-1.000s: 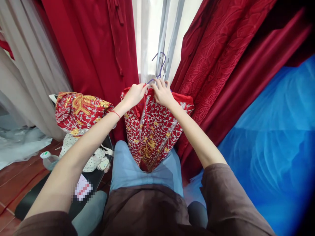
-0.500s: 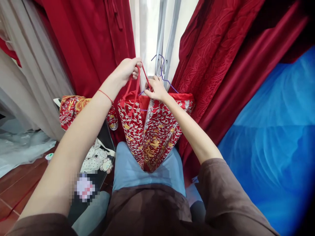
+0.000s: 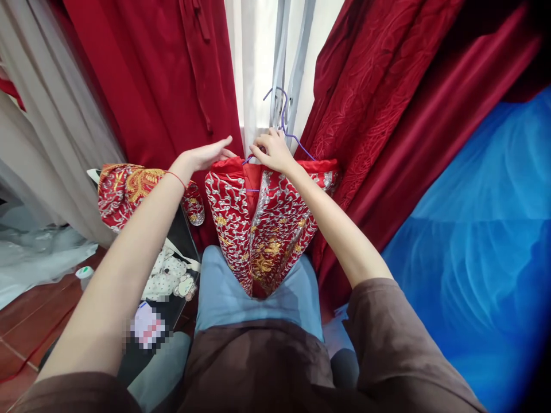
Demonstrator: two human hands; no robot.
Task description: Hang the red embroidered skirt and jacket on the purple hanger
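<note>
A red garment [image 3: 275, 229] with silver and gold embroidery hangs from a purple wire hanger [image 3: 283, 109] and drapes down onto my lap. At the hanger's middle, my right hand [image 3: 274, 150] is closed with thumb and fingers pinched round it, just above the garment's plain red top band [image 3: 228, 165]. Beside the band's left end is my left hand [image 3: 210, 155], its fingers stretched out and holding nothing. Some of its fingertips pass behind the band, so I cannot tell whether they touch the cloth.
Another red-and-gold embroidered piece [image 3: 129, 192] lies at the left on a dark surface [image 3: 178, 235], near a spotted white cloth bag [image 3: 166, 275]. Red curtains [image 3: 150, 74] hang in front and on the right. A blue backdrop [image 3: 469, 241] fills the far right.
My left hand has let go of the red cord, opened and come down to the garment's left end. The cord no longer shows in front of the garment. My right hand stays at the hanger.
</note>
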